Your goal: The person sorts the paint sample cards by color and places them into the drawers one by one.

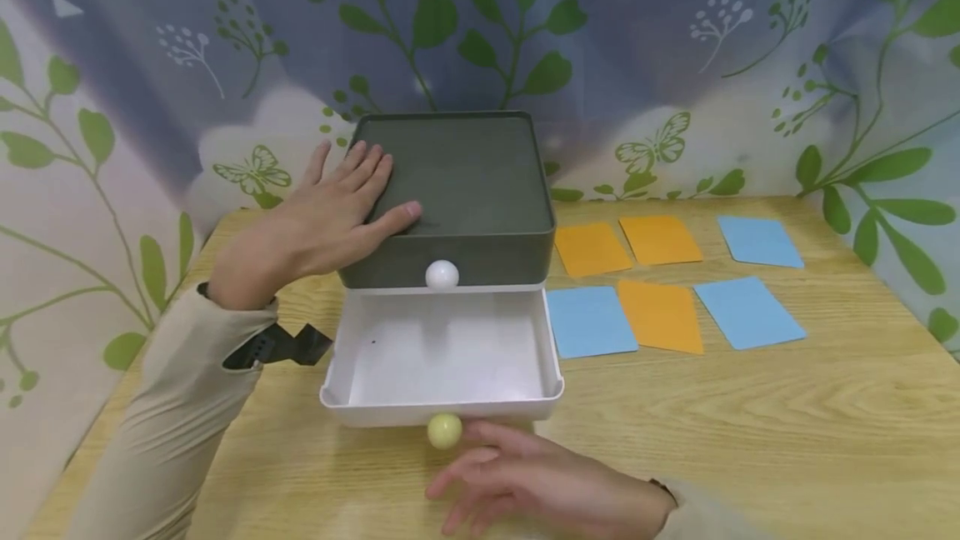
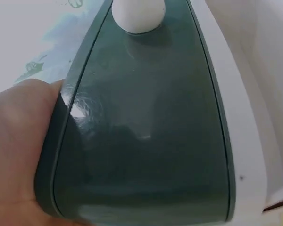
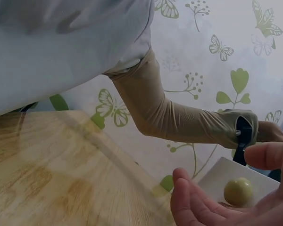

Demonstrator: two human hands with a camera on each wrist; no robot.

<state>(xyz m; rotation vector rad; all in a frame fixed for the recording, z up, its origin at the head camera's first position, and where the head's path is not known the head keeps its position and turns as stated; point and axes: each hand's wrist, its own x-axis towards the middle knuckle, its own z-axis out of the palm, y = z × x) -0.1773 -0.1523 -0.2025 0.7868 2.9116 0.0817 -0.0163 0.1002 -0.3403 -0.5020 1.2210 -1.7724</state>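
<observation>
A small drawer box with a dark grey-green top point(image 1: 465, 173) stands on the table, and its lower white drawer point(image 1: 450, 348) is pulled out towards me. My left hand point(image 1: 330, 211) rests flat on the left side of the top, fingers spread and thumb lying near the front edge. A round white knob point(image 1: 442, 275) sits on the upper drawer front point(image 2: 141, 117). On the white drawer's front is a pale yellow knob point(image 1: 445, 432). Just right of that knob is my right hand point(image 1: 536, 477), its fingers loosely bent and holding nothing, the index fingertip close beside the knob point(image 3: 238, 191).
Right of the box, orange cards point(image 1: 660, 239) and blue cards point(image 1: 750, 312) lie in two rows on the wooden table point(image 1: 750, 440). A curtain point(image 1: 600, 48) with leaves and butterflies hangs behind. A dark strap point(image 1: 277, 347) is on my left wrist, its end close to the drawer.
</observation>
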